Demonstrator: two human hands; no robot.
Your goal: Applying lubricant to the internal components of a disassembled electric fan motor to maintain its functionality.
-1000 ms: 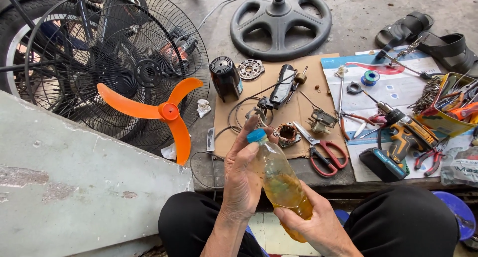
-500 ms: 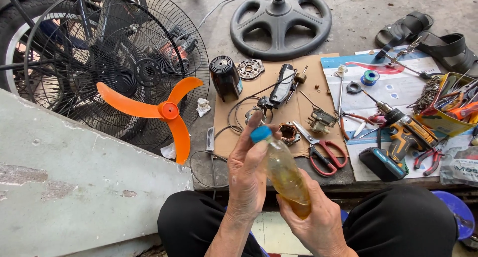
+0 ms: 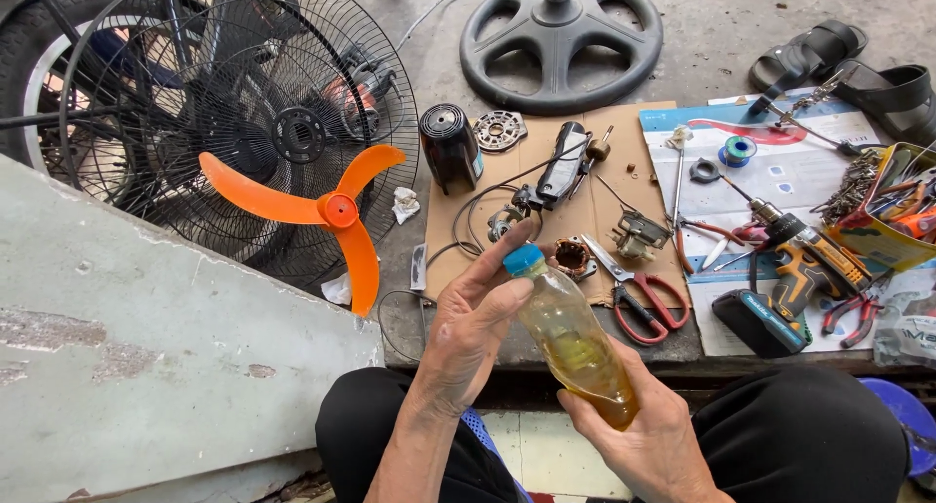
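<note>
Here the plastic bottle [image 3: 573, 342] sits tilted over my lap, cap end up and away from me, amber oil pooled in its lower half. My right hand [image 3: 643, 435] cups the base from beneath, grip closed around the bottle, which carries the weight and keeps the liquid low. My left hand [image 3: 473, 332] is at the neck, thumb and fingers pinched narrow around the blue cap [image 3: 524, 259]; that placement suits turning the cap while the other hand holds the body fixed.

Just beyond the cap, on a sheet of cardboard [image 3: 604, 211], lie the parts: a copper-wound motor core [image 3: 571, 257] nearest, red-handled scissors [image 3: 639, 298] beside it, a black motor housing [image 3: 450, 147] and a round metal plate [image 3: 500, 131] farther back, with wires between. All within arm's reach of the bottle, probably for that reason.

To the right, a cordless drill [image 3: 795, 269] on printed paper and a yellow tray [image 3: 882, 235] of hand tools. To the left, an orange fan blade [image 3: 322, 211] rests against a wire fan guard [image 3: 244, 123]. A round fan base [image 3: 561, 40] lies on the floor behind.
</note>
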